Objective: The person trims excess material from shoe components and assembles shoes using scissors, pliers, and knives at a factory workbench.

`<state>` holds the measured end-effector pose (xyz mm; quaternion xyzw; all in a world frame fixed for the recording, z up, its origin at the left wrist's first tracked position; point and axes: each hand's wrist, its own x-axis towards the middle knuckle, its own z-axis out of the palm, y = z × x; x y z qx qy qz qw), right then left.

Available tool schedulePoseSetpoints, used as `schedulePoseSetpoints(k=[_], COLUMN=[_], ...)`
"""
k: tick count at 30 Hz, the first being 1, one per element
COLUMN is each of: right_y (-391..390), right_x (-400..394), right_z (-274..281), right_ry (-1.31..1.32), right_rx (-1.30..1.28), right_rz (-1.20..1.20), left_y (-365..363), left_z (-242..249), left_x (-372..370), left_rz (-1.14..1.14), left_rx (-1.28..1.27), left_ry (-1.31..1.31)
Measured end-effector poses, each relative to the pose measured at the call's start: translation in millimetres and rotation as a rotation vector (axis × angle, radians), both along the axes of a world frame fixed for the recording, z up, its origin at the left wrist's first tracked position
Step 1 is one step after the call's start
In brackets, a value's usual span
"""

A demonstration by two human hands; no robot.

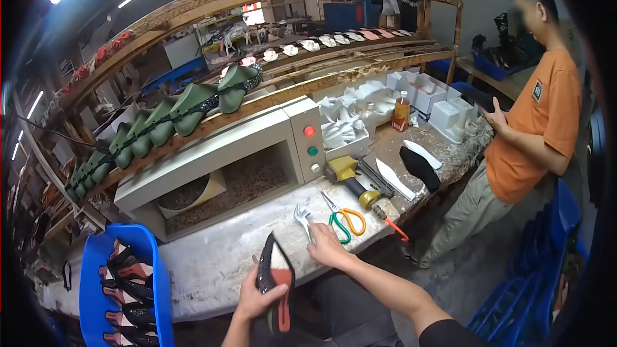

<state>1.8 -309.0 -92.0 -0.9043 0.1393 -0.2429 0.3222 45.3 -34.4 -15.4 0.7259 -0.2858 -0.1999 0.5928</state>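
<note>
My left hand [257,295] grips a dark shoe upper with a red sole part [275,274], held upright just in front of the workbench edge. My right hand [326,245] rests on the grey bench top [212,260] with its fingers on a metal spanner [302,216]. Scissors with green and orange handles [346,220] lie just right of that hand.
A beige oven-like box with red and green buttons [307,140] stands behind. A blue crate of shoes [126,292] sits at left. Green shoe lasts [186,112] line a wooden rack. A person in an orange shirt [540,128] stands at the right bench end. A yellow power tool [350,177] lies nearby.
</note>
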Motion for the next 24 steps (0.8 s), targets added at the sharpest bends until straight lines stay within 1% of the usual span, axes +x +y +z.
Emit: schedulePoseSetpoints(k=[1,3,4,6,8,9,11,12,15,16,17,18,19,20,21,22,23,24], right_y=[-5,-11,-24,-57,-75,-73,-72,-79,-87,-96,-109,-119,-120,-97,-70,-58,-44,-35], right_x=[3,-13,-22,-29,-30,-25,-18,-23,-22,-24,-27,-46,-66,-92,-111,-134,-149,-165], right_z=[-8,15,14,1,-8,-10,-7,-7,-13,-12,-24,2,23,69,112,149,162,181], right_ry=[-0.047,-0.086,-0.061,-0.109,-0.032,-0.075,0.014,0.012,0.054,0.055,-0.091,0.022,-0.016,0.034,-0.062,0.056,-0.038,0.056], right_rx=[-0.07,0.027,0.022,-0.272,-0.263,-0.336,-0.146,-0.086,-0.097,-0.026,0.031,0.352,0.453,0.678,0.85,1.013,0.886,0.56], right_rz=[0.065,-0.037,-0.079,-0.192,-0.1,-0.14,-0.298,-0.272,-0.265,-0.219,-0.156,-0.158,0.059,0.055,0.175,0.209,0.336,0.368], left_y=[21,51,50,63,88,87,93,96,106,106,106,102,94,95,95,88,86,91], left_z=[-16,-23,-20,0,-56,-50,-38,-39,-41,-41,-45,-31,-24,-23,-24,-24,-24,-37], left_x=[-10,-40,-60,-87,-84,-85,-85,-84,-88,-91,-94,-98,-107,-114,-119,-120,-121,-123], left_rz=[0.039,0.106,0.194,0.211,0.101,0.08,-0.228,-0.234,-0.395,-0.443,-0.474,-0.469,-0.545,-0.504,-0.466,-0.501,-0.568,-0.527], left_rx=[-0.016,-0.193,-0.347,-0.466,-0.725,-0.707,-0.799,-0.789,-0.76,-0.755,-0.799,-0.845,-1.019,-1.014,-1.02,-1.041,-1.042,-1.044], left_ry=[0.091,0.357,0.391,0.507,0.636,0.679,0.782,0.812,0.916,0.938,1.03,1.11,1.147,1.22,1.292,1.28,1.285,1.281])
